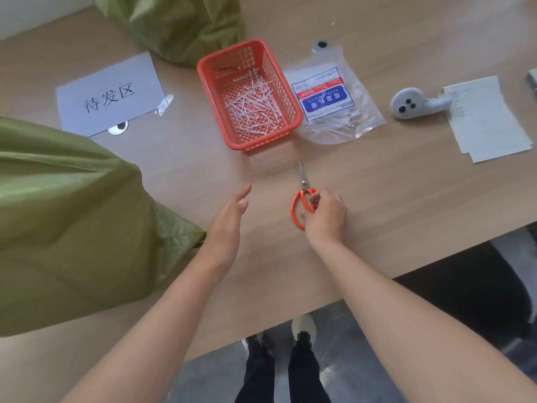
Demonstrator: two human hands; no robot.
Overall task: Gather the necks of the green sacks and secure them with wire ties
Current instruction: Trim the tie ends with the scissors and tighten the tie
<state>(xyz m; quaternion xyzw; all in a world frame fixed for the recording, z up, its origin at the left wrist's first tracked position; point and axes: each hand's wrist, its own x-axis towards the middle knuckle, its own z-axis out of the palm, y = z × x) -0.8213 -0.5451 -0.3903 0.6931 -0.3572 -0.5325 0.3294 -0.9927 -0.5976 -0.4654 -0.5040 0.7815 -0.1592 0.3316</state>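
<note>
A large green sack [66, 216] lies on the wooden table [392, 193] at the left. A second green sack [174, 24] stands at the back, behind a red basket [215, 91] that holds several white tie offcuts [251, 107]. To the basket's right lies a clear bag of white ties [334, 100] with a blue and red label. My right hand [324, 218] grips the orange handles of a pair of scissors [302, 196] that lie on the table, blades pointing away. My left hand [229, 216] hovers open between the near sack and the scissors, holding nothing.
A white paper sign with black characters [110, 94] is taped down at the back left. A white round device [409, 103] and a stack of papers [488, 117] lie at the right. The table's front edge runs diagonally over my legs and shoes.
</note>
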